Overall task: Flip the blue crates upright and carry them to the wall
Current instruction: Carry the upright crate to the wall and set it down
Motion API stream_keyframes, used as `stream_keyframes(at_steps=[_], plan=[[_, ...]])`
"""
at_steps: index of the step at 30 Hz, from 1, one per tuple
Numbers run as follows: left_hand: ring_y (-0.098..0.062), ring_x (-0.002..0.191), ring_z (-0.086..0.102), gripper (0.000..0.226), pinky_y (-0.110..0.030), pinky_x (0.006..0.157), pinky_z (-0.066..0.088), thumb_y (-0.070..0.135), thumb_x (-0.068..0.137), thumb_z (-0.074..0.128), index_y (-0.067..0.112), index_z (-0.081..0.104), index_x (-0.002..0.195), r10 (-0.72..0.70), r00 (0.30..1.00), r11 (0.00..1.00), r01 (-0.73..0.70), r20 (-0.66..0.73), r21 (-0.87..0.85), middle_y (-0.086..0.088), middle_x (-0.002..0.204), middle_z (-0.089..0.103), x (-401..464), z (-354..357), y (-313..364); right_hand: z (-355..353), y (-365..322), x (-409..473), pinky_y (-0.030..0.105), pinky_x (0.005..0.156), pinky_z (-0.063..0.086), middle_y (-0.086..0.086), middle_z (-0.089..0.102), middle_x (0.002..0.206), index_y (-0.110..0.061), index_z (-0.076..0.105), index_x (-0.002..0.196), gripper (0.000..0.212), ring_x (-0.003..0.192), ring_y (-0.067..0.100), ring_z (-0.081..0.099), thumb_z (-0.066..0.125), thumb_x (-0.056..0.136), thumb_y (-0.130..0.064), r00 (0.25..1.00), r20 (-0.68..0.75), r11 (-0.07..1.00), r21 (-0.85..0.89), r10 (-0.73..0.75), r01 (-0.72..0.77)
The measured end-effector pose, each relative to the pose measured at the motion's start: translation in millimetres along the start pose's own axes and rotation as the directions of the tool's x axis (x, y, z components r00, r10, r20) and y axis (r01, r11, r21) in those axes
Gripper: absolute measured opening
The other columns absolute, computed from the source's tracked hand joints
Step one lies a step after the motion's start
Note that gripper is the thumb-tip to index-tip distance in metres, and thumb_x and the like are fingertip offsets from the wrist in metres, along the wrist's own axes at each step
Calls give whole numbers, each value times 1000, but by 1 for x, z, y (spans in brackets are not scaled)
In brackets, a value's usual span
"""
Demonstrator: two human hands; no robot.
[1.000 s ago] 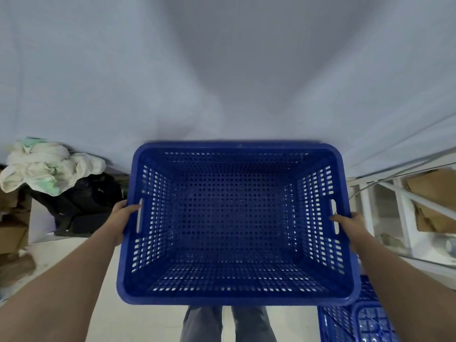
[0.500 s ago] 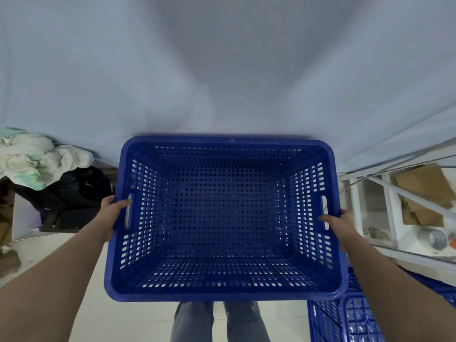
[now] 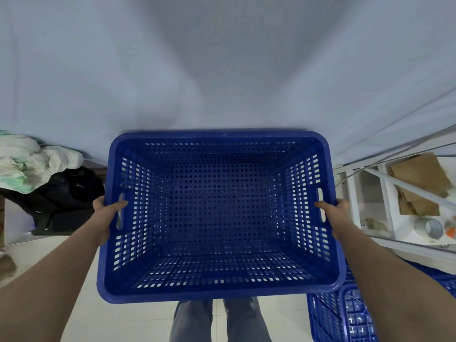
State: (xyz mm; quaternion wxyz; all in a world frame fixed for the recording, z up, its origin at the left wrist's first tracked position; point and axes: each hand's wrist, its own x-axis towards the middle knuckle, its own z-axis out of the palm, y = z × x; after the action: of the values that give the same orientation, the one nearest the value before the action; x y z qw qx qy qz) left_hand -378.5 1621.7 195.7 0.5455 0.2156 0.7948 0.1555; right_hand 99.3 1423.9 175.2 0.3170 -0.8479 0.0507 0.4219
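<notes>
The person holds a blue crate (image 3: 218, 215) upright, open side up, between both hands, its far rim close to the pale wall (image 3: 222, 70). The left hand (image 3: 106, 219) grips the left handle slot, thumb hooked inside; the right hand (image 3: 338, 218) grips the right slot likewise. Below the right hand, another blue crate (image 3: 345, 317) sits on the floor. Left of the left hand lies a heap of cloth (image 3: 34, 161) over a black bag (image 3: 64, 196).

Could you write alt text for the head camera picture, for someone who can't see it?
A person holds an upright, empty blue crate by its side handles, left hand and right hand, in front of a pale wall. More blue crates sit on the floor at lower right, and a white cloth bundle lies at left.
</notes>
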Motion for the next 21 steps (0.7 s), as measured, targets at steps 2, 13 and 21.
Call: stream_keyframes(at_steps=[2, 13, 21], plan=[[-39, 128, 44, 65, -50, 92, 42, 11, 92, 58, 16, 22, 146, -5, 1000, 1000, 4, -19, -12, -14, 147, 36, -2, 5, -1, 1, -4, 4, 52, 78, 55, 19, 53, 125, -8, 32, 134, 60, 97, 37, 60, 67, 84, -12, 1000, 5, 1000, 22, 0, 0], [-28, 103, 47, 61, -53, 92, 43, 14, 94, 55, 21, 23, 146, 19, 1000, 999, -19, -10, -26, -13, 145, 39, -3, 6, -2, -6, 5, 5, 49, 80, 53, 19, 52, 128, -11, 33, 134, 59, 100, 35, 58, 65, 85, -15, 999, 35, 997, 73, 20, -23], [-27, 103, 46, 58, -47, 87, 43, 21, 96, 54, 22, 22, 145, 43, 999, 999, -43, -2, -17, -8, 130, 44, 6, 10, 5, -7, 14, 3, 58, 90, 50, 17, 52, 128, -13, 35, 133, 56, 110, 39, 57, 64, 86, -15, 999, 10, 994, 108, 35, -36]])
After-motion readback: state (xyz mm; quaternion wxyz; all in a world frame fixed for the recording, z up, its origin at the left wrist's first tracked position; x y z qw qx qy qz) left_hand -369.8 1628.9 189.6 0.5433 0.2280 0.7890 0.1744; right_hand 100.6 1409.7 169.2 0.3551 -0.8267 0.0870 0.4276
